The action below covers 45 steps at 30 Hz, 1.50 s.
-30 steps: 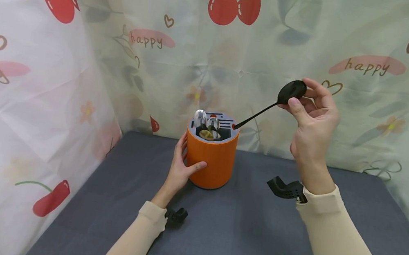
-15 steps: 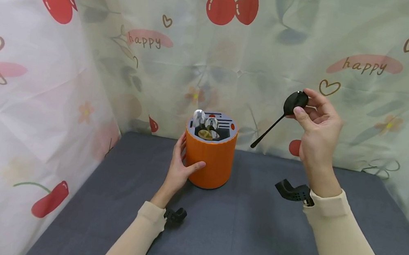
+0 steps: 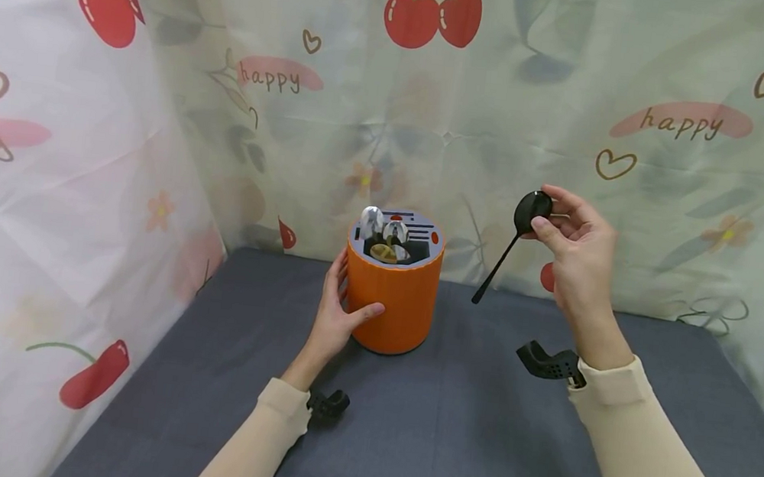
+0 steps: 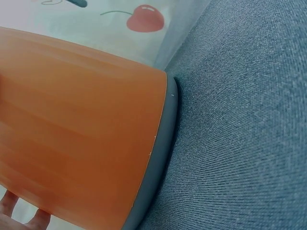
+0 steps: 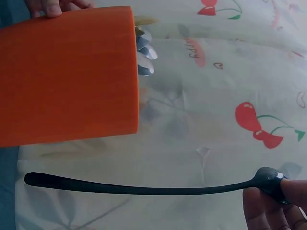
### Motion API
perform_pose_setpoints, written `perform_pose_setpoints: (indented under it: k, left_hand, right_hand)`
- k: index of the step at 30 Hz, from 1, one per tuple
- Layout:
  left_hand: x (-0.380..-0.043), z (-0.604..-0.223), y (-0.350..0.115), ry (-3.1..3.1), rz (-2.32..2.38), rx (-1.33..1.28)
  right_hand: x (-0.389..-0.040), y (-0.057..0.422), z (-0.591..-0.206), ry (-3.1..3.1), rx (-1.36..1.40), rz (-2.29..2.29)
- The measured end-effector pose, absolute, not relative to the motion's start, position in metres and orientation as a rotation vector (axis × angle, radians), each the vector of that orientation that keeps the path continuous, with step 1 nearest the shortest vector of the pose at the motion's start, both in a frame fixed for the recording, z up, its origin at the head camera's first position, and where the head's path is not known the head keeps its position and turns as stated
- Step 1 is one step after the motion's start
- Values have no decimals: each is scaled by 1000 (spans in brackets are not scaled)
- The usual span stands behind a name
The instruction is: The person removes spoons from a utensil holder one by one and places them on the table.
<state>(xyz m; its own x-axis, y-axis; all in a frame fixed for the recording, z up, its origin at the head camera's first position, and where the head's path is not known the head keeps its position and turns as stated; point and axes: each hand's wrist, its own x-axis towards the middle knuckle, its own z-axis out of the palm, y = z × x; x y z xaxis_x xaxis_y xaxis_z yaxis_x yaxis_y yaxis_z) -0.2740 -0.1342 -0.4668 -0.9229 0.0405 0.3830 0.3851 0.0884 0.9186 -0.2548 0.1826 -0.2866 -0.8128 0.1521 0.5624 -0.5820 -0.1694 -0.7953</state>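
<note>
My right hand (image 3: 577, 250) pinches a black spoon (image 3: 532, 211) by its bowl, thumb on one side and fingers behind. The spoon's long handle slants down and left, its tip level with the upper part of an orange cutlery holder (image 3: 392, 309) and apart from it. In the right wrist view the spoon handle (image 5: 144, 189) runs beside the holder's wall. With my left hand (image 3: 340, 315) I grip the upright holder's left side, thumb across the front and fingers behind it. Several silver spoons (image 3: 373, 224) and a gold one (image 3: 384, 252) stand bowl-up in the holder.
The holder's grey top (image 3: 423, 244) has slots and openings of different shapes. Beneath it lies a dark grey cloth-covered table (image 3: 445, 444). A curtain (image 3: 337, 134) printed with cherries hangs close behind the table and along its left side.
My right hand has lowered with the spoon, and the handle tip has swung away from the holder's top, right and down. The left hand keeps its grip on the holder.
</note>
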Motion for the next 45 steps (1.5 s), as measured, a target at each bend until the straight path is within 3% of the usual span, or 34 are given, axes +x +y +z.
perform_pose_setpoints:
  k: [25,45]
  left_hand:
    - [-274,-467,-134,-2101,-1924,-420]
    - [-276,-468,-134,-2087,-1914,-443]
  right_hand:
    - [-264,196,-313,-1912,554,2136]
    - [-283,203,-345,-2286,349,2104]
